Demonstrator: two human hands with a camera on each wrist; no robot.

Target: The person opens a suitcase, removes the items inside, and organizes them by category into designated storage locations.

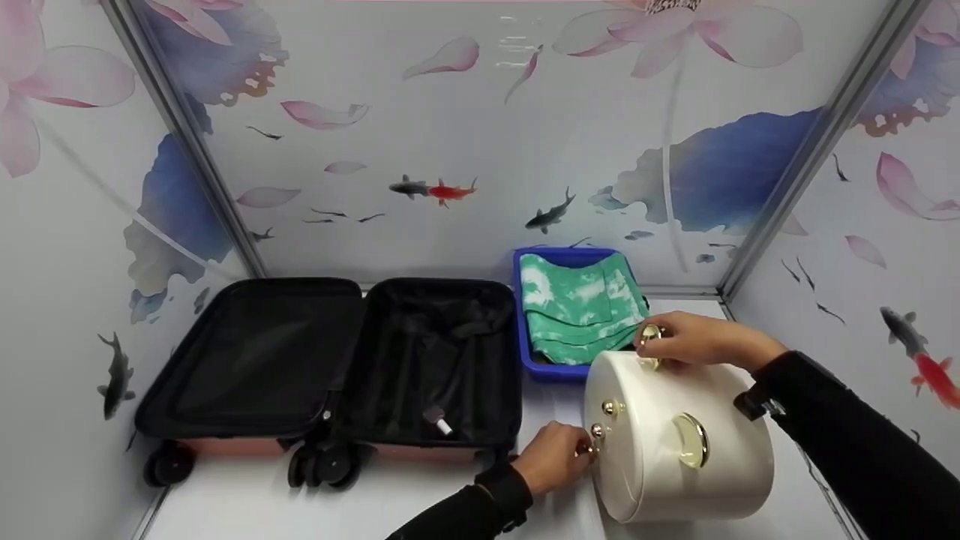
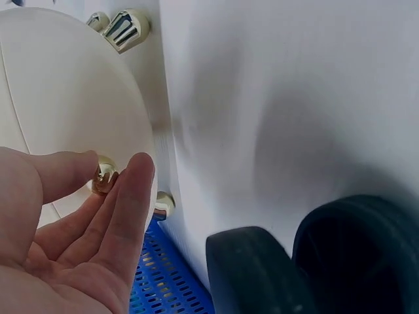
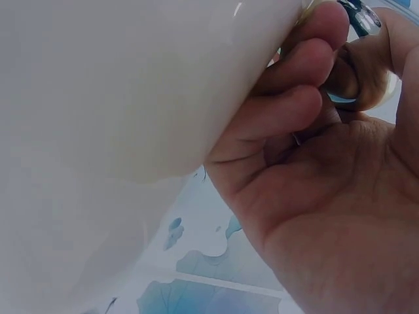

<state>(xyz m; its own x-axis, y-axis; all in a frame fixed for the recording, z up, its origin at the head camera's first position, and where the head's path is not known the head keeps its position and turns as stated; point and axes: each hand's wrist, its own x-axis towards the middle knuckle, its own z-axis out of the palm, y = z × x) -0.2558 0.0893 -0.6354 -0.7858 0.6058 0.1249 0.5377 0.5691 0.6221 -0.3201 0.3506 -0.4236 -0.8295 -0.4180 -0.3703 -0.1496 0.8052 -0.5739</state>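
A cream-white rounded case (image 1: 705, 480) with gold knobs on its flat face stands at the right of the head view. My left hand (image 1: 553, 456) pinches a small gold knob (image 2: 105, 175) on that face between thumb and fingers. Up top, my right hand (image 1: 694, 341) grips a gold fitting (image 1: 651, 335) with its fingers curled round it; in the right wrist view they lie against the white wall. Another gold handle (image 1: 694, 441) sits on the curved side, not held. Gold fittings (image 2: 127, 29) stick out near the face's edge in the left wrist view.
Left of the case lies an open suitcase (image 1: 255, 352) with black lining and black wheels (image 1: 336, 466). Behind the case, a blue basket (image 1: 559, 373) holds folded green-and-white cloth (image 1: 577, 307). Printed wall panels (image 1: 465, 135) enclose the white table (image 1: 225, 502).
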